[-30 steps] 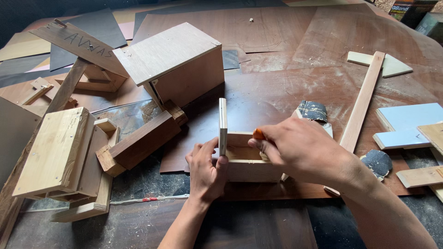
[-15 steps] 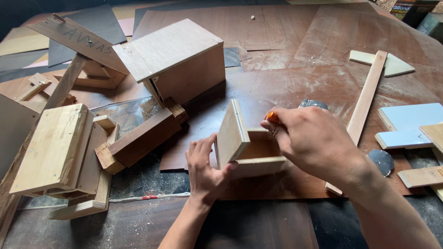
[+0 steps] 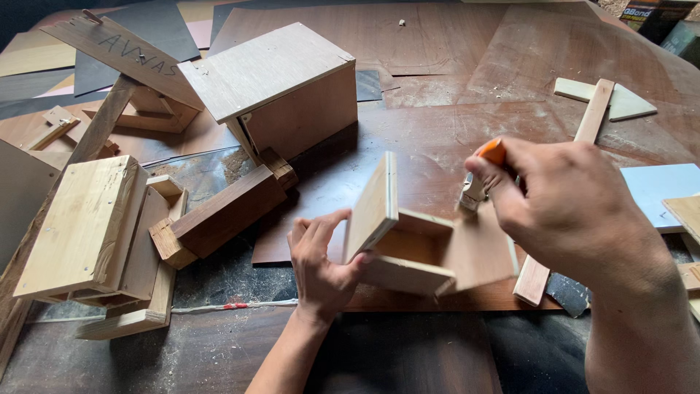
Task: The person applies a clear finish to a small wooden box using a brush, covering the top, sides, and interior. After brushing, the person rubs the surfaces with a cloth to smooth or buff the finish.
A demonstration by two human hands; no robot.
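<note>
Plywood box (image 3: 419,252), small, open and half-built, sits just below the middle of the frame on a brown board (image 3: 437,164), tipped so that its hollow faces up and toward the right; nothing lies inside it, only bare pale wood. One loose-looking side panel (image 3: 373,208) stands tilted at its left edge, leaning away to the upper left, and a flat panel spreads out at its right end. The left hand (image 3: 321,266) grips the box at its lower left corner, thumb pressed along the front wall, fingers curled up behind the tilted panel. The right hand (image 3: 565,208) hovers above the box's right end, fingers pinched tight around a small tube with an orange top (image 3: 485,171), whose pale nozzle points down near the back rim of the box; whether it touches the wood I cannot tell. A larger closed plywood box (image 3: 281,87) stands in the upper left centre, its inside out of sight. Left of it lie stacked wooden blocks (image 3: 87,222) and a dark wood bar (image 3: 222,215). A long wooden strip (image 3: 576,175) runs down the right side, partly behind the right hand.
</note>
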